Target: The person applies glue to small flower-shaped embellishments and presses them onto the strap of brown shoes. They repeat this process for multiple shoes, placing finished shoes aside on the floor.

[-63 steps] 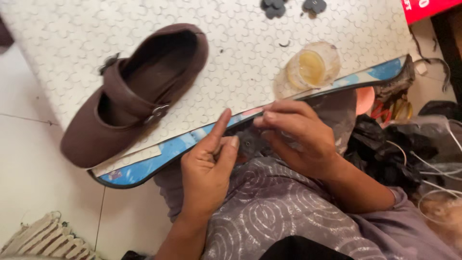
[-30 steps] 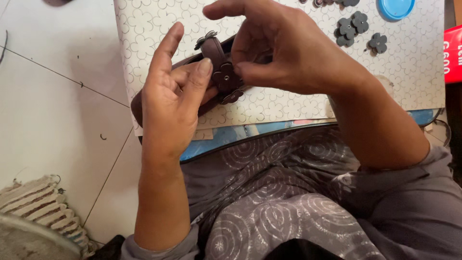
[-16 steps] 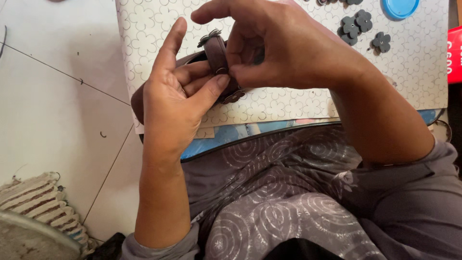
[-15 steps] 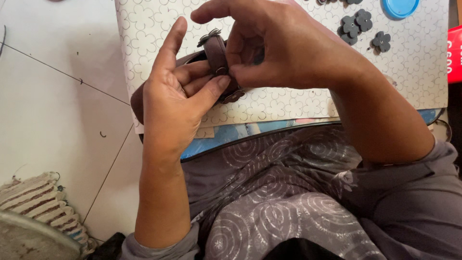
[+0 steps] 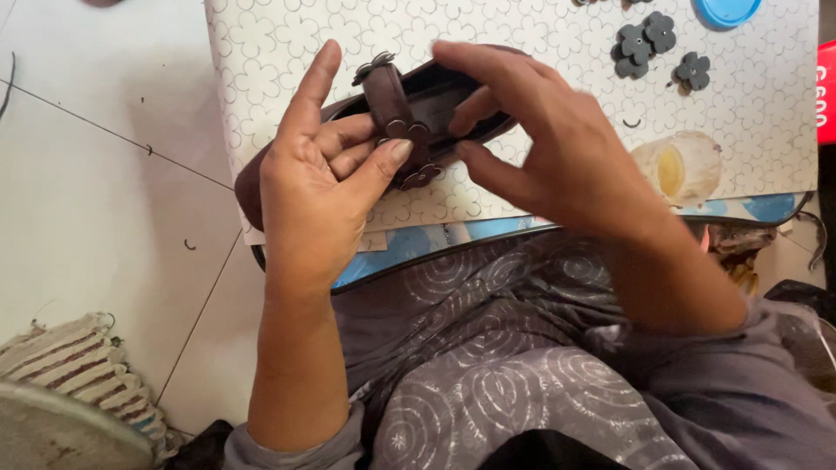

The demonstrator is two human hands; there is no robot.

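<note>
Two bare hands, no gloves, no rings or watch seen. Left hand point(image 5: 318, 187) and right hand point(image 5: 557, 157) both uncovered to past the wrist; forearms bare too. Nails short, plain. Left sleeve point(image 5: 296, 444) grey, pushed up near elbow, rumpled edge at frame bottom. Right sleeve point(image 5: 766, 365) same grey fabric, bunched above the forearm, w/ faint pale print. Lap garment point(image 5: 488, 374) grey-purple cloth w/ lighter swirl and oval leaf-like pattern, soft folds across the knees. Dark patch at bottom centre, can't tell what.
</note>
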